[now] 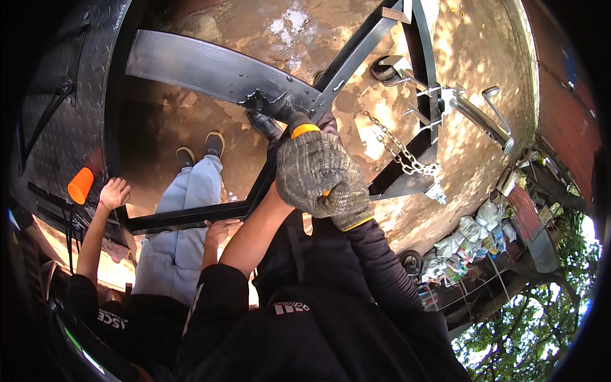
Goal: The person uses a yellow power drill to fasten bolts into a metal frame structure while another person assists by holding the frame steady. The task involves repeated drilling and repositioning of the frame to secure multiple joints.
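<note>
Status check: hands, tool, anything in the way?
Gloved right hand closed on orange-handled tool; left hand unclear. Tool's dark head at black metal frame. Another person's hand close by the frame's lower bar.

Grey knitted cloth glove (315, 165), centre: matt, rough weave. Black flat metal beam (203, 71), eleven o'clock: smooth, semi-gloss. Dark diamond-patterned metal plate (54, 127), ten o'clock: raised texture, dull sheen. Orange tapered plastic-looking cup (80, 185), nine o'clock: smooth. Silver tubular metal jack (480, 118), two o'clock: smooth, shiny.
</note>
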`<state>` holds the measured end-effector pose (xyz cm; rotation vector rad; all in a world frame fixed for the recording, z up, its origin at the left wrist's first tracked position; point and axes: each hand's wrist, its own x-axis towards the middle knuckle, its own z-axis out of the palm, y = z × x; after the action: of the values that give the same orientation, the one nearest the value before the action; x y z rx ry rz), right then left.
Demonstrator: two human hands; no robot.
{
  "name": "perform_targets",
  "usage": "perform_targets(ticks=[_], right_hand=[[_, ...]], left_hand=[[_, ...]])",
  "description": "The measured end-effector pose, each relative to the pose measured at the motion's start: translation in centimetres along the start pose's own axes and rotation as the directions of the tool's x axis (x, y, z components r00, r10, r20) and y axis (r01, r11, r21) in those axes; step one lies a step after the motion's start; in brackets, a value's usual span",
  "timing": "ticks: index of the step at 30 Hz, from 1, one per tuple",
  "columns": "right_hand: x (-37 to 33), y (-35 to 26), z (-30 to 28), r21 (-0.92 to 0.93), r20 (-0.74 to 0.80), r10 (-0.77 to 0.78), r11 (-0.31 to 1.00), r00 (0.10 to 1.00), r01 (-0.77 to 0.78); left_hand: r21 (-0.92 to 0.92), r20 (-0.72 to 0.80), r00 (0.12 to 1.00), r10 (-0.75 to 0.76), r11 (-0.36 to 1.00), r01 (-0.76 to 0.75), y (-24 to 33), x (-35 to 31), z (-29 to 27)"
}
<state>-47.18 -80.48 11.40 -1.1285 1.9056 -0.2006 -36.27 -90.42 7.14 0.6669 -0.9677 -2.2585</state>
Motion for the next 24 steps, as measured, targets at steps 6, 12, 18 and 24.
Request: perform_targets(ticks=[6,12,18,24], right_hand=[[1.0,-1.3,-1.0,0.339,0.048,0.084,0.936,0.995,-0.096],[-0.3,1.9,1.7,0.338,0.003,0.135,0.932,0.991,-0.129],[1.2,-0.5,0.3,0.097,-0.016,0.01,0.995,1.0,-0.008],[0.8,0.9,1.4,-0.157,-0.044,-0.122,0.981,0.992,0.114]], left_hand=[[0.141,0.0,1.0,0.03,0.99,-0.03,-0.2,-0.1,-0.2],[0.237,0.009,0.998,0.064,0.969,-0.065,0.1,0.5,-0.3],[-0.029,0.002,0.996,-0.092,0.995,0.092,0.3,0.3,-0.7],[0.584,0.086,0.995,0.058,0.806,-0.098,0.8,0.8,-1.0]])
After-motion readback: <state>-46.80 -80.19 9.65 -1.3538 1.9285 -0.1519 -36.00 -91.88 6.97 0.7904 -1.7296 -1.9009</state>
